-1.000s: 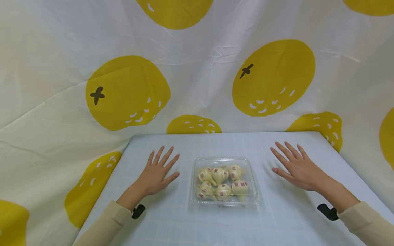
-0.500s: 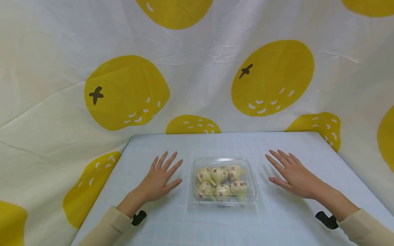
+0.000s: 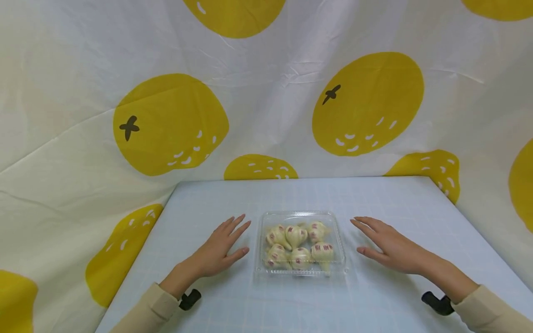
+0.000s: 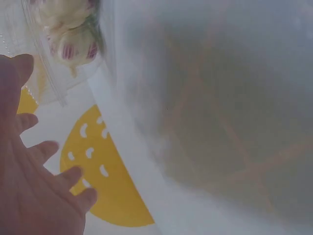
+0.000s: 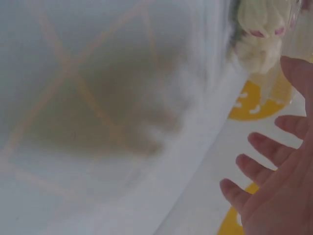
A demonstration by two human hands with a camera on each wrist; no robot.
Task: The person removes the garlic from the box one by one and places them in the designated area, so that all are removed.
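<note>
Six cream, purple-marked bulbs point(image 3: 296, 236) are held in a clear rectangular plastic box point(image 3: 287, 217), lower centre, flanked by widely opened left hand point(image 3: 218, 249) and right hand point(image 3: 391, 247).

One left hand point(image 3: 214, 252) and one right hand point(image 3: 397, 249), two beige sleeves point(image 3: 147, 310), two black wrist pieces point(image 3: 190, 300), one clear container point(image 3: 335, 236), six bulbs point(image 3: 300, 257), one table point(image 3: 270, 305) and nine yellow fruit prints point(image 3: 368, 104) are showing.

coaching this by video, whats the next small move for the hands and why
Probably bring the left hand and right hand inward to the sides of the clear container: they hover open on either side, not yet touching it, and the garlic bulbs sit inside.
</note>
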